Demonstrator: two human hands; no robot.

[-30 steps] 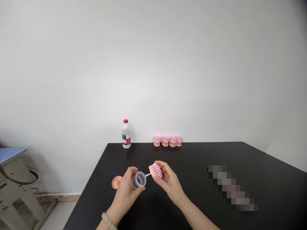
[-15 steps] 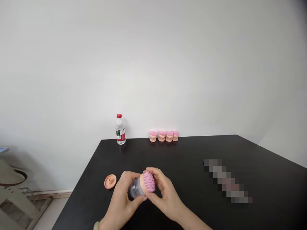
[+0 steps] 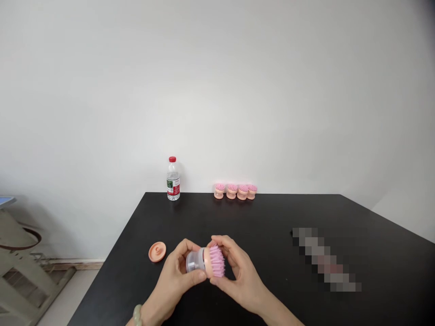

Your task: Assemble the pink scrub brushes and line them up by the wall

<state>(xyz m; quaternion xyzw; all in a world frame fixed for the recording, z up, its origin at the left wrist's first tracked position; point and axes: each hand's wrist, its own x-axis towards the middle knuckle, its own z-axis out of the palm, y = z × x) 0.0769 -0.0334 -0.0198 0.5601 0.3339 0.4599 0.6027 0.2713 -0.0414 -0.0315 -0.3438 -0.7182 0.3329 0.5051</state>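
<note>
My left hand [image 3: 179, 270] is closed around the clear plastic cup [image 3: 195, 261] of a small scrub brush, thumb in front and fingers behind. My right hand [image 3: 239, 275] pinches the peach collar of the pink bristle head [image 3: 216, 261] between thumb and fingers. The brush lies on its side in the air, bristles facing right. A narrow dark strip shows between cup and collar; whether the two are fully apart I cannot tell. On the table left of my left hand rests a round peach cap [image 3: 157, 251] with a small knob in its middle.
Several similar pink-bristled brushes [image 3: 231, 191] stand in a row at the back of the black table [image 3: 265, 222], against the wall. Left of them is a water bottle [image 3: 173, 181] with a red cap. A pixelated long object [image 3: 326, 260] lies at right.
The brush has turned so its bristles face more squarely right, and a dark strip now shows between cup and collar. Both hands keep their hold. The view has shifted slightly.
</note>
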